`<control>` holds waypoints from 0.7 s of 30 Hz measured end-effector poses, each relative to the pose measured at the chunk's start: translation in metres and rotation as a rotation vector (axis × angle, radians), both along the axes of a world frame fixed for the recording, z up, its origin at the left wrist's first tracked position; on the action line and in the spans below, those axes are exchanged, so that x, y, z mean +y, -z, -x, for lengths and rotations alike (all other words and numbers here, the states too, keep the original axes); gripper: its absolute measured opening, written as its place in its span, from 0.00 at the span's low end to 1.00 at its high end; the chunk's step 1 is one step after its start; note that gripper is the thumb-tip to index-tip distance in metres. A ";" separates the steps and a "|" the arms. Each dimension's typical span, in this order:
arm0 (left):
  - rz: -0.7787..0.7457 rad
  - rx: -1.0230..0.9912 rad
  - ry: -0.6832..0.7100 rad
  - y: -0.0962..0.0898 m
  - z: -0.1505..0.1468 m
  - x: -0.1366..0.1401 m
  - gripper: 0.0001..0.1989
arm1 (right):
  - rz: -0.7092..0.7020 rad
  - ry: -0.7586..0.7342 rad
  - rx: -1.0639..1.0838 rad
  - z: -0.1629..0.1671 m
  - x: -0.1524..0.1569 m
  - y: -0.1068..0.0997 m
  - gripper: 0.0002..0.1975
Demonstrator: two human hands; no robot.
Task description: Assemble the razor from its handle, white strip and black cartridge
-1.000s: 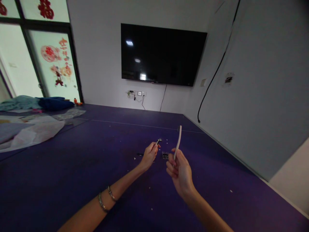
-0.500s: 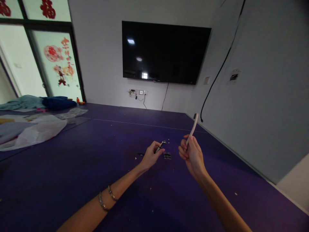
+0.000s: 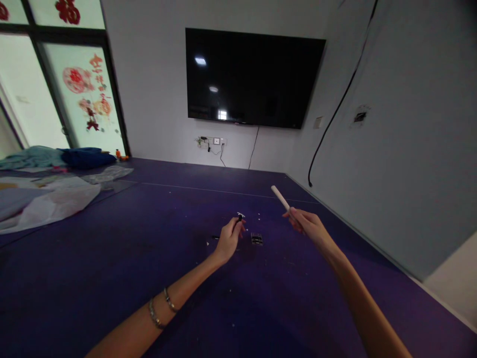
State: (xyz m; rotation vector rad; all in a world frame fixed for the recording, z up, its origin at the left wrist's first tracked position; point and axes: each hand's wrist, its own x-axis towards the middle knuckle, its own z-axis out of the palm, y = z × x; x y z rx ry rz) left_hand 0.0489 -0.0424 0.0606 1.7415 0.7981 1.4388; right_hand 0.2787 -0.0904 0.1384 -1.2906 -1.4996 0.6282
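Note:
My left hand point(image 3: 228, 242) is closed round the dark handle of a razor point(image 3: 240, 217). Its pale, T-shaped head sticks out beyond my fingers, and most of the handle is hidden in my grip. Further right, my right hand point(image 3: 307, 223) is raised, gripping a white toothbrush point(image 3: 280, 197) that slants up and to the left. No bristles show on its free end, and the lower part is covered by my fingers. Between the hands, a small clear case with dark pieces point(image 3: 257, 239) lies on the purple surface point(image 3: 156, 223). The two held things are apart.
A thin black item point(image 3: 215, 237) and several white scraps lie near my left hand. Plastic sheeting point(image 3: 63, 201) and folded blue cloth point(image 3: 87, 157) are at the left. A black cable point(image 3: 330, 124) hangs along the right wall; a television point(image 3: 255, 77) is mounted ahead.
My right hand has turned, so the toothbrush now leans left instead of right, and its dark bristles no longer show. My left hand has shifted slightly left, turning the razor's head upward.

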 end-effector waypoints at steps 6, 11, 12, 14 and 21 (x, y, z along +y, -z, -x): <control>0.029 -0.035 0.032 0.008 -0.004 0.001 0.12 | 0.134 -0.116 -0.310 0.002 -0.007 0.000 0.24; 0.001 0.024 0.020 0.009 -0.005 -0.002 0.12 | 0.099 -0.141 -0.314 0.023 -0.010 0.004 0.23; -0.002 0.034 0.016 0.009 -0.005 -0.003 0.12 | 0.085 -0.142 -0.320 0.026 -0.009 0.006 0.23; -0.001 0.045 0.006 0.008 -0.005 -0.005 0.12 | 0.074 -0.154 -0.343 0.026 -0.007 0.009 0.22; -0.023 0.070 -0.014 0.006 -0.006 -0.006 0.11 | 0.104 -0.164 -0.379 0.014 -0.004 0.009 0.24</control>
